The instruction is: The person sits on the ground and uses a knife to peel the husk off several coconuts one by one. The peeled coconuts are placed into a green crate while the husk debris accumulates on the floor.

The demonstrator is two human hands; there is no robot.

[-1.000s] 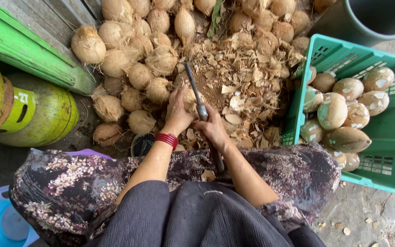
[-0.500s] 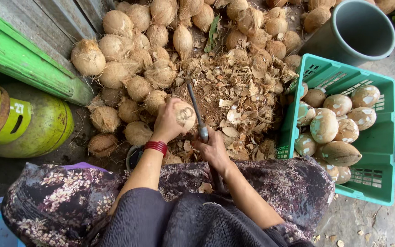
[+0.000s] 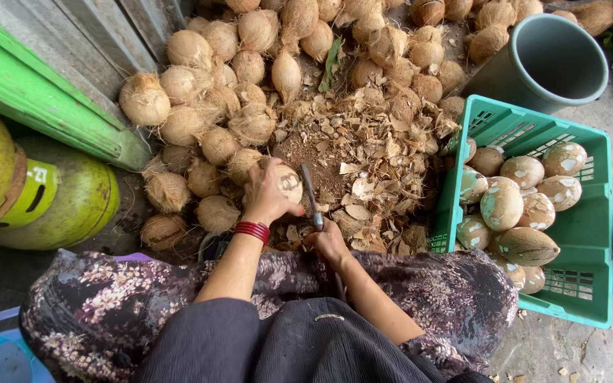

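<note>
Left hand [image 3: 269, 193] is closed around a husked coconut [image 3: 286, 184], held just left of the blade [image 3: 311, 195] over the husk scraps [image 3: 363, 163]; right hand [image 3: 328, 240] is fisted on the knife handle, blade pointing far. Best to keep the nut gripped firm, thumb off the cutting line, short strokes away from the body. Both forearms reach forward from the lap, left wrist bent over the nut; green crate [image 3: 590, 234] of peeled coconuts sits right.

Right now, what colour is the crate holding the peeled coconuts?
Green crate, clearest in the head view.
</note>
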